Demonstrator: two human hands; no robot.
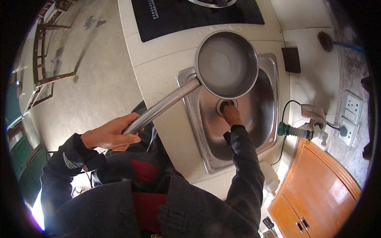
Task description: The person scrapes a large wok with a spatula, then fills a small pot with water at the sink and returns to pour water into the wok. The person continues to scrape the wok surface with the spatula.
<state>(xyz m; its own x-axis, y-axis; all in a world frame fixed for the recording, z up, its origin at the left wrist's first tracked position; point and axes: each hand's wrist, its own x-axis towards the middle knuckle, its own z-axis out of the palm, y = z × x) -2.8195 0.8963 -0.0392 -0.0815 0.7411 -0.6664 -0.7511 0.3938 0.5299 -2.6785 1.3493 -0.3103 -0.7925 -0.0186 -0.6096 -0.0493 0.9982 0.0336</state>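
My left hand [114, 134] is wrapped around the tubular metal handle of a round ladle-like water scoop [227, 64]. Its grey metal bowl is held over the far end of a stainless steel sink [263, 101], and whether it contains water is hard to tell. Down in the basin, my right hand [231, 114] reaches to the round drain [220, 107]. The fingertips are at the drain opening and partly hidden in shadow, so what they grip, if anything, does not show.
Beyond the sink lies a black glass cooktop [190, 17]. A tap with a green-ended flexible hose [293, 130] juts from the right wall, near power sockets [351, 107] and a plugged-in cord. An orange-brown wooden cabinet [321, 184] stands lower right. A wooden frame [41, 59] is at left.
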